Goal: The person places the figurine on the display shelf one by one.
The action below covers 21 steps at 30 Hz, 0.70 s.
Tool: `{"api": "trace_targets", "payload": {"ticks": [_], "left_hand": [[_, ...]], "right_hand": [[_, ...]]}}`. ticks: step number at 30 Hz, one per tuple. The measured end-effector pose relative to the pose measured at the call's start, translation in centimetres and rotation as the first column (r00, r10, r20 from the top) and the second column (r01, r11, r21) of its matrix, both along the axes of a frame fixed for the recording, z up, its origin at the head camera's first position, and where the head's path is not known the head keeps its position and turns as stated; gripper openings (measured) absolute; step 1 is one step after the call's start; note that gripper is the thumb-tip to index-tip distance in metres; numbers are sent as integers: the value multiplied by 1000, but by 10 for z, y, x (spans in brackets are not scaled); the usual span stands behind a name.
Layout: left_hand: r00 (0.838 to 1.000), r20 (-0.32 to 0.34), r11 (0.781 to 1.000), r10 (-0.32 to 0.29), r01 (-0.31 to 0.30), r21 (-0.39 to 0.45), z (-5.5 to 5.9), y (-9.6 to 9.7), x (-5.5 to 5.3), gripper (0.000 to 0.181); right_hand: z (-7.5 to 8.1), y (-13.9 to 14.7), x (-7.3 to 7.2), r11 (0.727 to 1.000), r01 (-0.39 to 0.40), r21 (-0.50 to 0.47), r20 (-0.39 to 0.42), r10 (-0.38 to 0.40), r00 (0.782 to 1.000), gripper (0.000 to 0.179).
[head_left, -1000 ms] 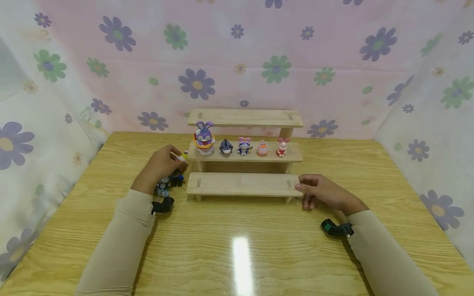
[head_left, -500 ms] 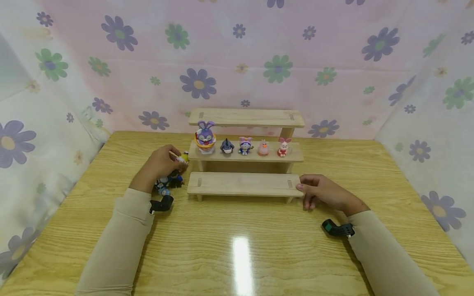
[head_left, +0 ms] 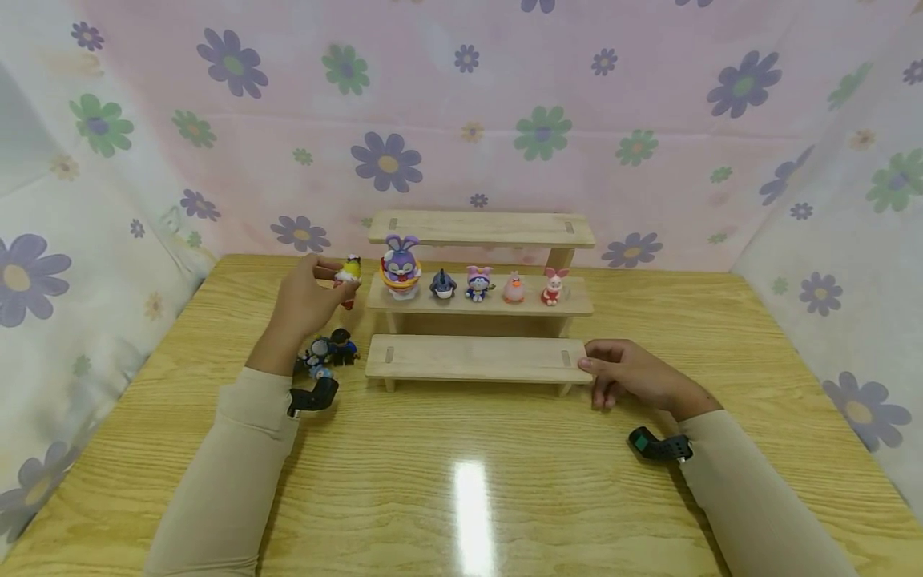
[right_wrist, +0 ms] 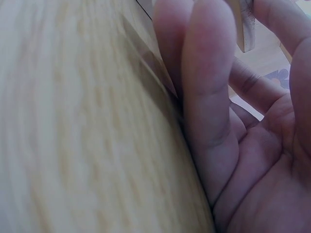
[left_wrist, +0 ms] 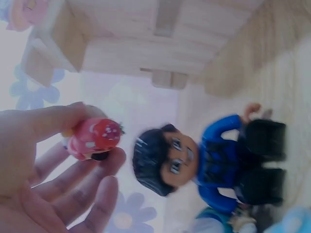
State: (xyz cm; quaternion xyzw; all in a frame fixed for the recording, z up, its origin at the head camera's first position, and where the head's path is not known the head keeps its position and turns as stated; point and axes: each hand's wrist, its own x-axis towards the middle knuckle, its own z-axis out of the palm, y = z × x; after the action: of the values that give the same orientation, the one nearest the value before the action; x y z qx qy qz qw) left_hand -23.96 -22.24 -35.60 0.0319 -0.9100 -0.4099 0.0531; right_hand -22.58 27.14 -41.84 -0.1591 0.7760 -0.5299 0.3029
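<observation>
My left hand (head_left: 303, 300) pinches a small toy figurine (head_left: 349, 276) with a yellow top, white middle and red lower part, raised left of the middle step. In the left wrist view, the held figurine (left_wrist: 97, 138) shows a red speckled end between thumb and fingers. Below that hand, a black-haired toy figure (left_wrist: 218, 160) in blue and black stands on the table beside several blue-grey figurines (head_left: 317, 353), partly hidden by the wrist. My right hand (head_left: 642, 377) grips the right end of the lowest step of a three-tier wooden display shelf (head_left: 476, 357), thumb on its edge.
Along the middle step stand a purple rabbit figurine (head_left: 401, 268), a dark blue one (head_left: 443, 286), a pink-hatted one (head_left: 478, 284), a pink bird (head_left: 514, 288) and a piglet (head_left: 554, 287). A flowered cloth (head_left: 447, 96) hangs behind the wooden table (head_left: 375, 481).
My left hand has lifted the yellow, white and red figurine up and slightly back from the table, uncovering more of the figures below. The right hand keeps its place on the shelf.
</observation>
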Motion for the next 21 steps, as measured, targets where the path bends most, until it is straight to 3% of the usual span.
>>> {"api": "trace_targets", "payload": {"ticks": [4,8,13,18,21], "left_hand": [[996,-90,996,22,-14,88,6,4,1,52],[977,-200,981,68,-29,193,16,10,4,54],[940,-317,947,127,-19,322,27,16,10,59],[897,-419,907,141,51,417,36,21,16,60],[871,-467,895,153,79,440,40,25,19,57]], "right_hand": [[0,0,0,1000,-3,-6,2,3,1000,30],[-1,0,0,1000,-3,-6,0,3,1000,30],[-1,0,-1,1000,6,5,-1,-6,1000,32],[-1,0,-1,1000,8,7,3,-8,1000,32],[-1,0,-1,1000,7,10,1,-7,1000,32]]}}
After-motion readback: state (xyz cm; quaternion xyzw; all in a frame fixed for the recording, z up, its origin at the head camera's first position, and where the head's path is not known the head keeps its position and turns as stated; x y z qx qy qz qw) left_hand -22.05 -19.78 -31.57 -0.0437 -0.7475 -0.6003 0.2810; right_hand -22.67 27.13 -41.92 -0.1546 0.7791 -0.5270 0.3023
